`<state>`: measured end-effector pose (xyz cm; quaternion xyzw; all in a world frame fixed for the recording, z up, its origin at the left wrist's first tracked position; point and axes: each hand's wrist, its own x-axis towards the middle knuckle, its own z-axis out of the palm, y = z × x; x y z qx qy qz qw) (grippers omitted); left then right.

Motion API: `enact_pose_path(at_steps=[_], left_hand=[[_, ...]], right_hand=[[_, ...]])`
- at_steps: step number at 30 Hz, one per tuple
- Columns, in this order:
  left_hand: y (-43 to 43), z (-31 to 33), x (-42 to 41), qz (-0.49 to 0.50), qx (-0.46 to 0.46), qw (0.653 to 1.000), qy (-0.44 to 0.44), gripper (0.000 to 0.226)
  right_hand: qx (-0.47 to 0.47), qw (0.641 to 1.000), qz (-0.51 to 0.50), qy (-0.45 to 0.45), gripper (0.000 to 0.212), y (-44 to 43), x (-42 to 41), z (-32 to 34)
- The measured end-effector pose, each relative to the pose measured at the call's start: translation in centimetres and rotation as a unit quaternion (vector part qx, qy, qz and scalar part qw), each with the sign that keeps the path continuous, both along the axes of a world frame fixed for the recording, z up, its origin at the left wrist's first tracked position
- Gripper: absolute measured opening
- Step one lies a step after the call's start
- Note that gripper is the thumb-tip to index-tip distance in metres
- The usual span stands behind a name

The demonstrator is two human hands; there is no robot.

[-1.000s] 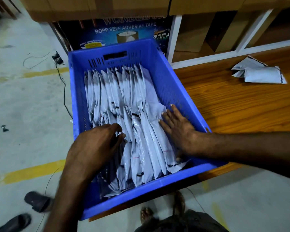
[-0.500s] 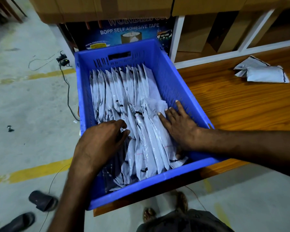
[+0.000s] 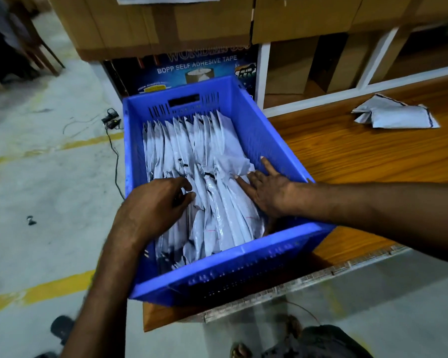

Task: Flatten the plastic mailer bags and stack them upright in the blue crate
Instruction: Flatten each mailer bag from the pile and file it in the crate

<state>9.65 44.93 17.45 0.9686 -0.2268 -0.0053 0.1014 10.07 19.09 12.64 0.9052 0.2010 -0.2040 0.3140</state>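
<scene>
Grey plastic mailer bags (image 3: 225,210) in the blue plastic crate (image 3: 268,136), newly bunched under our flat right hand (image 3: 269,192), need smoothing; left hand (image 3: 153,205) pinches edges.

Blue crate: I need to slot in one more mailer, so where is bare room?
Only a slim gap between the upright white mailer bags and the right wall of the blue plastic crate, beyond the right hand; elsewhere it is packed.

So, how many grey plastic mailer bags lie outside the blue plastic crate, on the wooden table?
1: a crumpled grey plastic mailer bag on the brown wooden table, right of the blue plastic crate. Another may be folded beneath it.
</scene>
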Motion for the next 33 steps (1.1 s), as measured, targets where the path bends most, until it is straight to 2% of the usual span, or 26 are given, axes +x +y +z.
enact_pose_path(at_steps=[3, 5, 7, 9, 11, 14, 17, 21, 24, 28, 31, 33], left_hand=[[-0.2, 0.7, -0.6, 0.004, -0.021, 1.0, -0.01, 0.019], [-0.4, 1.4, -1.7, 0.016, -0.023, 0.999, -0.027, 0.02], [-1.2, 2.0, -3.6, 0.018, -0.033, 0.999, -0.033, 0.023], [-3.2, 2.4, -5.6, 0.013, -0.083, 0.996, -0.015, 0.024], [-6.0, 2.6, -7.2, 0.007, -0.124, 0.992, -0.001, 0.025], [-11.8, 1.9, -8.3, 0.022, -0.145, 0.989, -0.019, 0.027], [-18.1, 1.3, -8.4, 0.049, -0.155, 0.985, -0.058, 0.032], [-26.5, 1.4, -8.2, 0.116, -0.128, 0.963, -0.208, 0.028], [-33.8, 1.4, -8.1, 0.132, -0.203, 0.936, -0.256, 0.025], [-42.4, -1.9, -5.8, 0.114, -0.265, 0.951, -0.111, 0.028], [-47.5, -6.9, -2.9, 0.112, -0.268, 0.957, -0.007, 0.031], [-50.1, -10.4, -0.9, 0.092, -0.274, 0.956, 0.052, 0.027]], right_hand=[[0.002, 0.997, 0.052, -0.059, 0.103, -0.8, -0.3, 2.6], [0.034, 0.99, 0.087, -0.107, 0.086, -2.0, -0.6, 4.5], [0.092, 0.973, 0.124, -0.171, 0.065, -3.5, -1.0, 5.7], [0.141, 0.958, 0.137, -0.207, 0.051, -5.1, -1.6, 6.5], [0.212, 0.939, 0.134, -0.235, 0.042, -6.7, -2.3, 6.5], [0.367, 0.88, 0.108, -0.281, 0.039, -10.2, -3.2, 5.7], [0.448, 0.839, 0.105, -0.289, 0.04, -14.9, -3.5, 4.0], [0.489, 0.823, 0.083, -0.277, 0.034, -22.9, -2.8, 1.3], [0.516, 0.828, 0.026, -0.216, 0.029, -30.5, -2.0, -0.9], [0.489, 0.856, -0.035, -0.164, 0.027, -39.0, -0.6, -3.5], [0.501, 0.835, -0.125, -0.188, 0.029, -45.5, 2.1, -4.8], [0.491, 0.827, -0.162, -0.222, 0.039, -49.6, 4.8, -5.8]])
